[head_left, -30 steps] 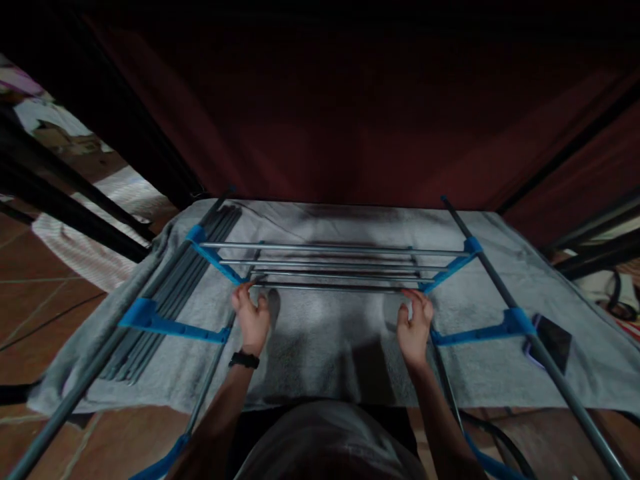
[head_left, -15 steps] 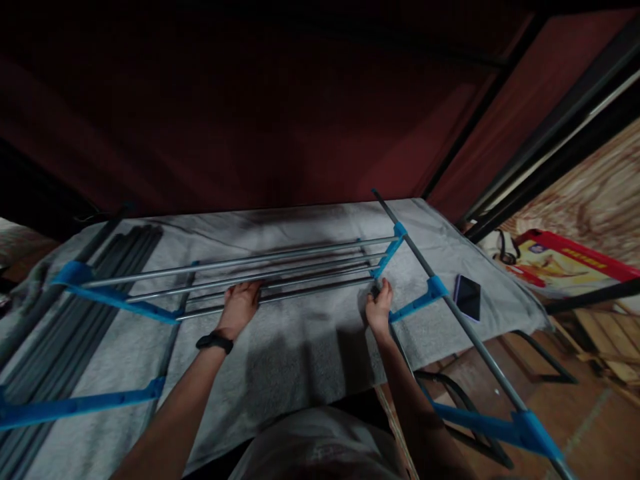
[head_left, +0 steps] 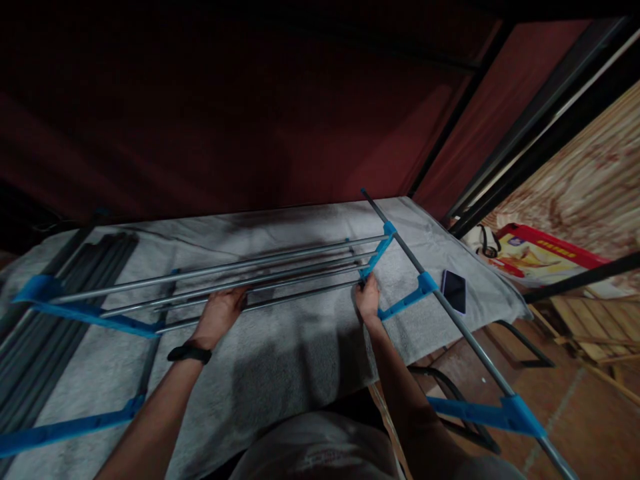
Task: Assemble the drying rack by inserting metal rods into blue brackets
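Note:
A rack frame has blue plastic brackets, a left one and a right one, with several thin grey metal tubes running between them. My left hand is closed around the lower tubes left of centre, its fingertips hidden behind them. It wears a black wristband. At the right end, my right hand closes on the lower tip of the right bracket, where the nearest tube meets it. Its fingers are partly hidden. One lower tube's left end shows near the left bracket.
Loose grey tubes lie bundled on the grey cloth at left. A phone rests at the right. More blue brackets join the right-hand long pole. Beyond the table are a red and yellow package and wooden slats.
The view has turned slightly, so most things sit further left. One lower tube has slid a little left towards the left bracket. My right hand's fingers have closed more at the bracket tip.

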Motion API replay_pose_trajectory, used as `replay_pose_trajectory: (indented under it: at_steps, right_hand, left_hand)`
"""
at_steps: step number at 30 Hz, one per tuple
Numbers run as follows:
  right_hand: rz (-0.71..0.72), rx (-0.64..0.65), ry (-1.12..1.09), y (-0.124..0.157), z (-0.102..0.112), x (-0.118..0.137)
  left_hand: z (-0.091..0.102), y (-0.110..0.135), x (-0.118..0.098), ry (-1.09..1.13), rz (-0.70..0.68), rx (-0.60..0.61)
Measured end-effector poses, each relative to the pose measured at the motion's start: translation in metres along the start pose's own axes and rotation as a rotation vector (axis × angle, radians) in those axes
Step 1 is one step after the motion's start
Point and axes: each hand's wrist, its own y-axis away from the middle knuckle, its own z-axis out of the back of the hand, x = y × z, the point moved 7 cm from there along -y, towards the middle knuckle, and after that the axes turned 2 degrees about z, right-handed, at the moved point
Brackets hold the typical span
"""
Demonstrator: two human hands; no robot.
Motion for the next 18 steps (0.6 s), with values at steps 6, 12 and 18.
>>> replay_pose_trajectory:
  at_steps: [6, 12, 18]
  right_hand:
    - [0.021, 0.035, 0.027, -0.001, -0.001, -0.002]
    - [0.069, 0.024, -0.003, 0.003, 0.002, 0.003]
    - [0.076, 0.026, -0.184, 0.0, 0.007, 0.0]
  left_hand:
    - [0.0, 0.009, -0.001, -0.005, 0.003, -0.031]
    - [-0.002, 0.018, 0.0, 0.051, 0.023, -0.028]
    - [-0.002, 0.02, -0.004, 0.076, 0.08, -0.05]
